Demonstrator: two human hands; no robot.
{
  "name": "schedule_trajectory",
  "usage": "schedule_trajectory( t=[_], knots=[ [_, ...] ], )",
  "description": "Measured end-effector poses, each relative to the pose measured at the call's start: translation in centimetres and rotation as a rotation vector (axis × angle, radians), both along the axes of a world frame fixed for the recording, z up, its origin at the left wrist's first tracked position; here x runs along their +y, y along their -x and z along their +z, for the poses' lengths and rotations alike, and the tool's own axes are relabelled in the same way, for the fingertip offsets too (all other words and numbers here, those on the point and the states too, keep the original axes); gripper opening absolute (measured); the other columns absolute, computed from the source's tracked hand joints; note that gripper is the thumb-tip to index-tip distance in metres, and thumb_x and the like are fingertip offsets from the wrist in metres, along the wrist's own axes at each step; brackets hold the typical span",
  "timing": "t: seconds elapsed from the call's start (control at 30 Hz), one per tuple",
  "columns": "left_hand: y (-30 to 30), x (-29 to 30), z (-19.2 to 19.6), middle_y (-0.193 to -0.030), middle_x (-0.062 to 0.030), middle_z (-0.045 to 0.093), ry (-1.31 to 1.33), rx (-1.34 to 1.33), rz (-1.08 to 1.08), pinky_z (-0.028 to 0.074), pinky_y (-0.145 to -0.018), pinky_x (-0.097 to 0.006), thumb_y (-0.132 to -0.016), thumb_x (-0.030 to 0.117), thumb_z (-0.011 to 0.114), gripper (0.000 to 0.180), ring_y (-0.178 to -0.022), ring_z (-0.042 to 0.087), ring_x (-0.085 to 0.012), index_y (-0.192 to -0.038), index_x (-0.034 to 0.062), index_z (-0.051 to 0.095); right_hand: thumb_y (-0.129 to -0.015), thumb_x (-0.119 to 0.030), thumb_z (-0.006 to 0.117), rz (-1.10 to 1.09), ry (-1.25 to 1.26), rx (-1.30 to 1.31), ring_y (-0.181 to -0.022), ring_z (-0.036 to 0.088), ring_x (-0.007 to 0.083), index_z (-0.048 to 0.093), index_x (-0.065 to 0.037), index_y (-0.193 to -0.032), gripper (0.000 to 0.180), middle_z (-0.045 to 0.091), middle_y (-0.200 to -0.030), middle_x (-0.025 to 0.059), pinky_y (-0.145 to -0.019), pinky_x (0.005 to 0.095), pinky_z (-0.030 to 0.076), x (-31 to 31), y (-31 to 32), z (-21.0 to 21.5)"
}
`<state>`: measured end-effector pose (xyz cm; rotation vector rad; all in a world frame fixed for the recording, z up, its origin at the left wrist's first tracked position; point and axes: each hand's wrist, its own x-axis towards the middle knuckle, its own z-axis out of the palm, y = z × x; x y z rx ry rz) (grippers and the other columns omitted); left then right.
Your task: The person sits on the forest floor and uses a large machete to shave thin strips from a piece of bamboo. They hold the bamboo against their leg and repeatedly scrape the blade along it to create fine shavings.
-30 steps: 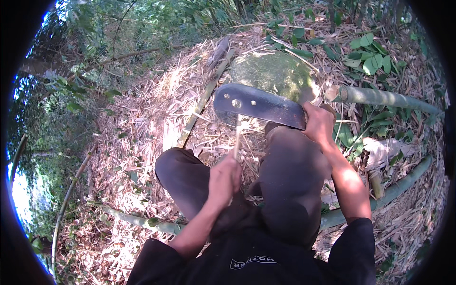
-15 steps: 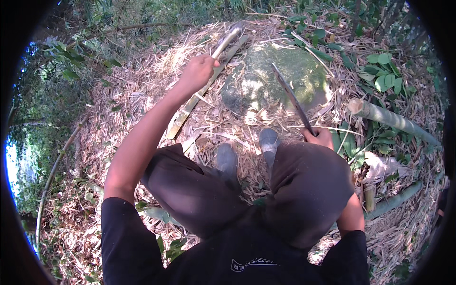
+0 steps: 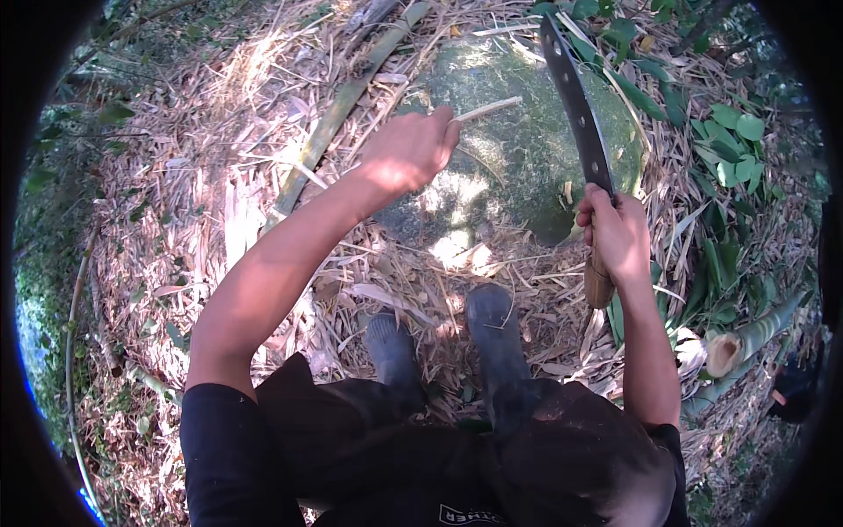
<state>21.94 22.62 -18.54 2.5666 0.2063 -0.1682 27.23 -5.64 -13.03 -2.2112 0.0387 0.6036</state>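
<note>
My left hand (image 3: 409, 147) is closed around a short, pale bamboo strip (image 3: 493, 109), its free end pointing right above a broad mossy rock (image 3: 514, 75). To the right, my right hand (image 3: 622, 235) grips a machete by its brown wooden handle (image 3: 599, 283). The dark machete blade (image 3: 575, 100) has a row of round holes and points away from me, over the rock's right part. Strip and blade are apart. Whether the strip touches the rock, I cannot tell.
A long flat bamboo slat (image 3: 341, 111) lies left of the rock on dry leaf litter. My grey boots (image 3: 493, 329) stand on the near side. At right are green leaves (image 3: 733, 145) and a cut bamboo pole (image 3: 762, 332); a thin curved stem (image 3: 74, 338) rises at far left.
My left hand has come nearer and to the right, bringing the strip over the rock. My right hand has risen from beside my knee, and the machete now points farther away. The view has shifted.
</note>
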Motion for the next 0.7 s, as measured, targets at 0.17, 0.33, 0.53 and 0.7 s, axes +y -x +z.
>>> schedule_trajectory(
  t=[0.17, 0.33, 0.53, 0.7],
  knots=[
    [-2.3, 0.3, -2.0, -0.059, -0.0198, 0.059, -0.033, -0.052, -0.114, 0.049, -0.058, -0.055, -0.103, 0.032, 0.046, 0.033, -0.059, 0.064, -0.0402, -0.092, 0.002, 0.056, -0.098, -0.042, 0.059, 0.077, 0.082, -0.069, -0.056, 0.057, 0.0095, 0.067, 0.002, -0.08, 0.048, 0.062, -0.062, 0.0042, -0.053, 0.0283, 0.043, 0.5, -0.7, -0.3],
    [-2.7, 0.9, -2.9, -0.057, -0.0178, 0.058, 0.084, -0.083, -0.072, 0.048, -0.054, -0.049, -0.103, 0.03, 0.051, 0.032, -0.056, 0.062, -0.0388, -0.088, 0.002, 0.054, -0.099, -0.041, 0.059, 0.096, 0.081, -0.022, -0.056, 0.056, 0.0086, 0.067, 0.002, -0.08, 0.048, 0.059, -0.06, 0.0031, -0.052, 0.0273, 0.043, 1.4, -1.8, -0.9],
    [-2.9, 2.9, -3.9, -0.061, -0.0182, 0.058, 0.078, -0.237, -0.075, 0.046, -0.056, -0.051, -0.104, 0.03, 0.049, 0.031, -0.059, 0.061, -0.0384, -0.09, 0.0026, 0.055, -0.1, -0.037, 0.06, 0.115, -0.026, 0.0, -0.056, 0.057, 0.0087, 0.068, 0.003, -0.083, 0.044, 0.061, -0.061, 0.0035, -0.051, 0.0265, 0.043, 3.6, -3.2, -1.6],
    [-3.4, 4.6, -3.0, -0.063, -0.0192, 0.058, 0.016, -0.046, -0.003, 0.046, -0.057, -0.051, -0.105, 0.031, 0.045, 0.034, -0.059, 0.06, -0.0389, -0.092, 0.002, 0.056, -0.099, -0.036, 0.061, 0.234, 0.048, -0.04, -0.053, 0.057, 0.0132, 0.067, 0.003, -0.082, 0.043, 0.061, -0.06, 0.0058, -0.052, 0.0302, 0.044, 6.2, -4.8, -2.5]
  ],
)
